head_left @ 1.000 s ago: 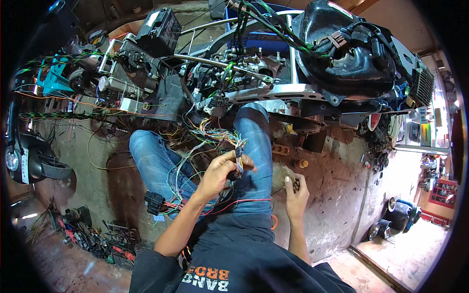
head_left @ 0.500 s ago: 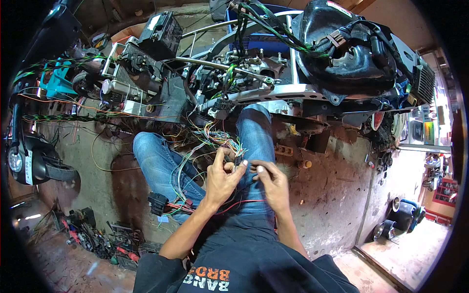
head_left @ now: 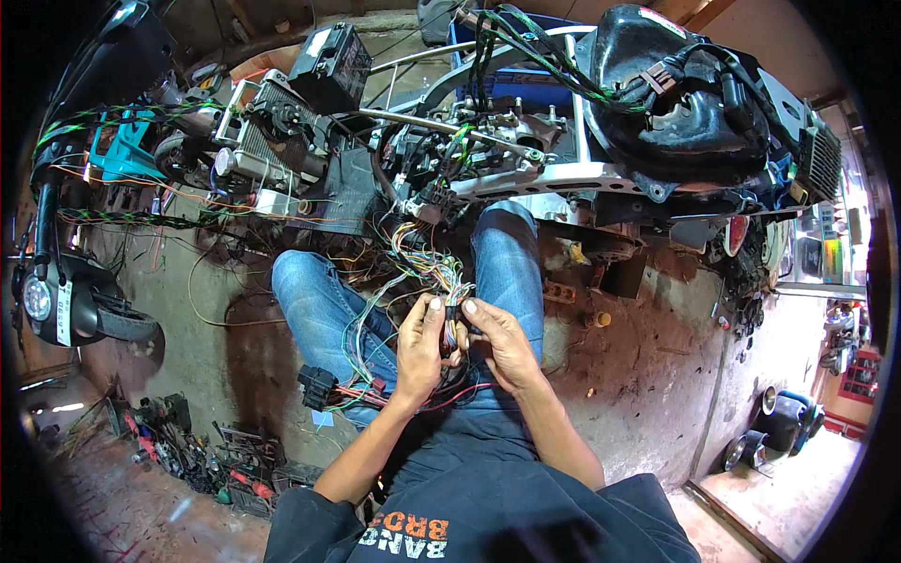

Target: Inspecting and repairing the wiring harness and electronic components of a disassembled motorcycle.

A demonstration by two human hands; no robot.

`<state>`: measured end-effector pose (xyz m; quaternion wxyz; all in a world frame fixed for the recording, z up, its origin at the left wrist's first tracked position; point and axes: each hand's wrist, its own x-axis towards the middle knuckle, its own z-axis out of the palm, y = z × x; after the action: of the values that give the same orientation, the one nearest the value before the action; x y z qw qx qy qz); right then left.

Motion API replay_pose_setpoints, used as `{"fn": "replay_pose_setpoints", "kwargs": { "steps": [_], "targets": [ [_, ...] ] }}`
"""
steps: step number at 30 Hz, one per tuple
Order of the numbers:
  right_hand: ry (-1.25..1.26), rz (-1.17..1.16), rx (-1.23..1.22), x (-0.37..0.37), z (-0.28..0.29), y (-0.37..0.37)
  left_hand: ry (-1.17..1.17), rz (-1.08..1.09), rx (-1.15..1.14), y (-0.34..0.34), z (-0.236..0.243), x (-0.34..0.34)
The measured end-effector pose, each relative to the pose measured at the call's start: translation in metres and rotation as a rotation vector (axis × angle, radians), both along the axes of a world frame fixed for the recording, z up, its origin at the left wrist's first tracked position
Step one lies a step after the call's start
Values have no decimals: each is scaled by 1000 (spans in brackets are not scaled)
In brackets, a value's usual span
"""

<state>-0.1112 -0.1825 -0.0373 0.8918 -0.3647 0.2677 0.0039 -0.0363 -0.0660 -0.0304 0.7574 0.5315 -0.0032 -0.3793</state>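
Observation:
Between my jeans-clad legs hangs a bundle of many thin coloured wires [head_left: 422, 253] running down from the motorcycle frame [head_left: 591, 178]. My left hand [head_left: 420, 347] grips the lower part of the bundle, its thumb along the dark wrapped section [head_left: 451, 312]. My right hand [head_left: 504, 345] pinches the same section from the other side, thumb on it and fingers curled, partly hidden. A black connector block [head_left: 317, 385] with red and green wires lies by my left thigh.
Across the top are a black battery [head_left: 328, 66], a radiator [head_left: 263, 141], a black tank [head_left: 676, 103] and a blue crate [head_left: 469, 33]. A scooter front with wheel [head_left: 127, 319] stands at left. Piled parts [head_left: 178, 432] lie lower left; black containers [head_left: 788, 418] stand right.
My right hand has moved up and left from beside my thigh to close on the wire bundle beside my left hand. My left hand keeps its hold, now with the thumb turned more upward.

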Motion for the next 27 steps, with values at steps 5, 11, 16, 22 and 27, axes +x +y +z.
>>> {"fn": "replay_pose_setpoints", "kwargs": {
  "steps": [5,11,16,22,27],
  "targets": [
    [12,18,88,-1,-6,-2,512,-17,-131,6,0,8],
    [19,-27,31,-7,-14,-8,901,-287,-322,22,-14,17],
    [90,-30,-152,-13,-16,-4,831,-292,-214,19,-7,21],
    [125,-73,-436,-18,-19,-7,653,-201,-40,1,-10,8],
    [76,27,-800,-22,-4,-24,465,-238,-87,-1,-9,6]
  ]
}}
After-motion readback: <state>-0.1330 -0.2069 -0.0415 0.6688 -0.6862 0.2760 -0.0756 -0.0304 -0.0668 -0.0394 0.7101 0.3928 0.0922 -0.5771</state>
